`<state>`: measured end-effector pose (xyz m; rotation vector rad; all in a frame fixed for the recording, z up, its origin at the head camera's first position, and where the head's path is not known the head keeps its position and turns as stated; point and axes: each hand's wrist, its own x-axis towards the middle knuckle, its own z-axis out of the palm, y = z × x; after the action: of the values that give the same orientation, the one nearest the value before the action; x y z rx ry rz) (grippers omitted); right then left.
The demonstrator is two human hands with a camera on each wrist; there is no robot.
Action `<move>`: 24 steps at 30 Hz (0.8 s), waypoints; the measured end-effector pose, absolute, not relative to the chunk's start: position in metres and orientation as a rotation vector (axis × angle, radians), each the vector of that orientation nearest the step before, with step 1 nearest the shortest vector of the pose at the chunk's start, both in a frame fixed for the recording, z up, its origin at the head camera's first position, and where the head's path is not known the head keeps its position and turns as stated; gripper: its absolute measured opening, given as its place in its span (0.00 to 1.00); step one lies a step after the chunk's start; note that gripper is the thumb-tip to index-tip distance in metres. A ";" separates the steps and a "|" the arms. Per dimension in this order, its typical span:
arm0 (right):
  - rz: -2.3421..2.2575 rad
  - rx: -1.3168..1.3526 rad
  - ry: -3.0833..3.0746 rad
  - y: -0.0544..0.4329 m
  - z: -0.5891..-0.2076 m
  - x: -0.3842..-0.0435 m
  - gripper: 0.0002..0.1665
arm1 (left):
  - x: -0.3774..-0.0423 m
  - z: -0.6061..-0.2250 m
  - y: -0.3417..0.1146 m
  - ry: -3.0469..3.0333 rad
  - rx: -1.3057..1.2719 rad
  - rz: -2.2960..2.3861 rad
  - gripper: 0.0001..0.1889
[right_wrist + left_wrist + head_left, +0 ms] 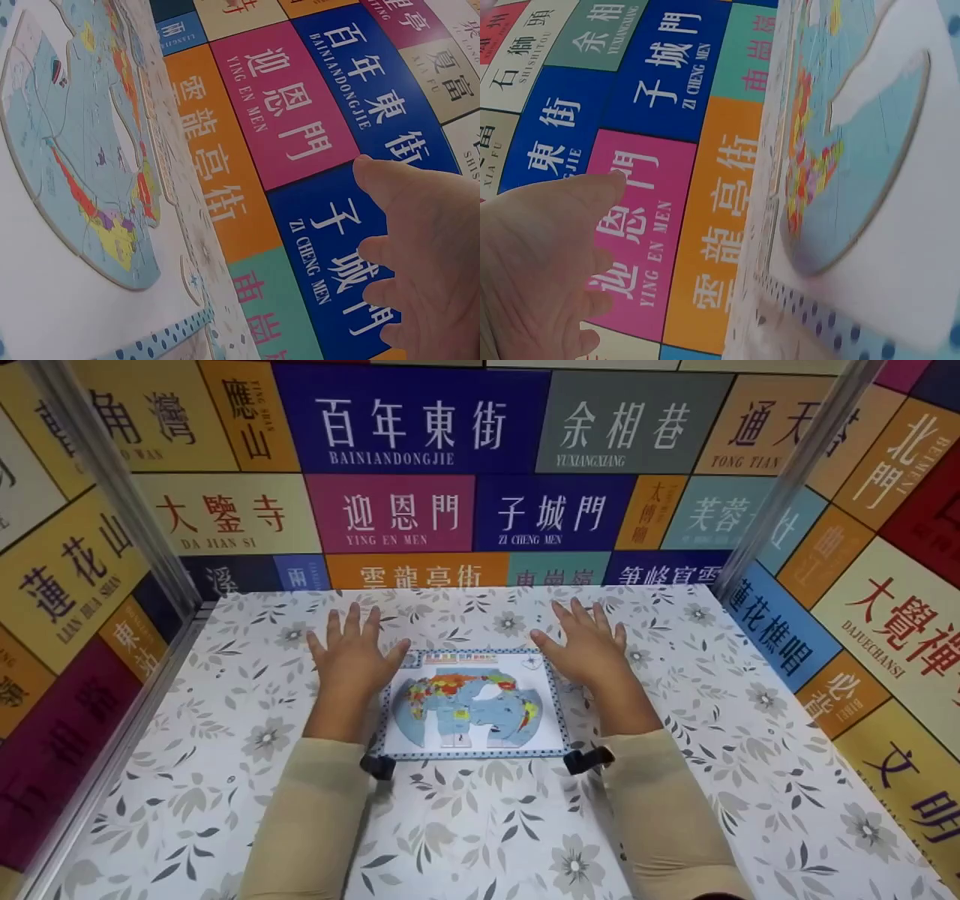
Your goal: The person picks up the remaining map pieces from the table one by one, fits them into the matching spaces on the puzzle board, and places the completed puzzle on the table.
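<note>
A world map jigsaw puzzle (471, 705) lies flat on the table, framed by a blue dotted border. White backing shows through gaps at the upper right of the map and along its bottom. My left hand (351, 656) is spread beside the board's upper left corner, its thumb close to the edge. At the upper right corner is my right hand (589, 651), also with fingers spread and thumb toward the board. Both hold nothing; whether they touch the table, I cannot tell. The wrist views show puzzle pieces (855, 172) and a colored land area (97, 217) close up.
A white tablecloth (465, 825) with grey flowers and leaves covers the table. Colorful panels (409, 416) with Chinese lettering stand behind it and on both sides. Upright clear edges (795, 472) rise at the corners. Black wrist straps (589, 760) sit near the board's lower corners.
</note>
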<state>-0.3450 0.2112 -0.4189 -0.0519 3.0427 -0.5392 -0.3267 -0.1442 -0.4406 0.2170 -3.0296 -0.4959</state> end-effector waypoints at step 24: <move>-0.510 -0.156 3.035 0.218 -0.420 -0.344 0.57 | -0.317 -0.435 -0.172 -3.100 -0.056 -0.773 0.50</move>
<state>-0.3442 0.2180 -0.4197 -0.1555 3.0353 -0.5105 -0.3170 -0.1723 -0.4346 -0.0556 -3.1001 -0.7726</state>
